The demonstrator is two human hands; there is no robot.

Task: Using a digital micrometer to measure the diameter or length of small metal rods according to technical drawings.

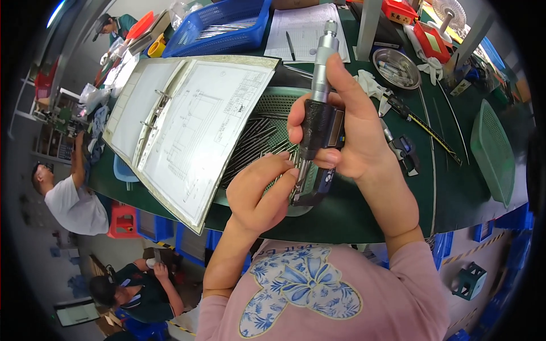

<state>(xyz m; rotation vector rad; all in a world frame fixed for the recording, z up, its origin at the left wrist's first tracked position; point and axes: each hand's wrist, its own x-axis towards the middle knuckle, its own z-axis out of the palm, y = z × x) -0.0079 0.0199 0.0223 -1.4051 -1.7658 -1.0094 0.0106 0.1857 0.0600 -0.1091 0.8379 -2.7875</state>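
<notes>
My right hand (361, 125) is wrapped round a digital outside micrometer (317, 128), its silver thimble pointing up and away and its dark frame low, close to my body. The thumb lies along the upper barrel. Just left of the frame, my left hand (259, 190) is closed in a pinch, fingertips by the micrometer's measuring end. What sits between those fingertips is hidden. Beneath both hands is a green plastic basket (278, 98) holding several thin dark metal rods (253, 139). An open binder (196, 125) with a technical drawing overlaps the basket's left side.
Behind stand a blue basket (219, 34) of metal rods and paper sheets (307, 28) with a pen (290, 45). To the right lie a caliper (424, 125), another micrometer (404, 150), a metal bowl (396, 67) and a green tray (493, 153). Other people work at the left.
</notes>
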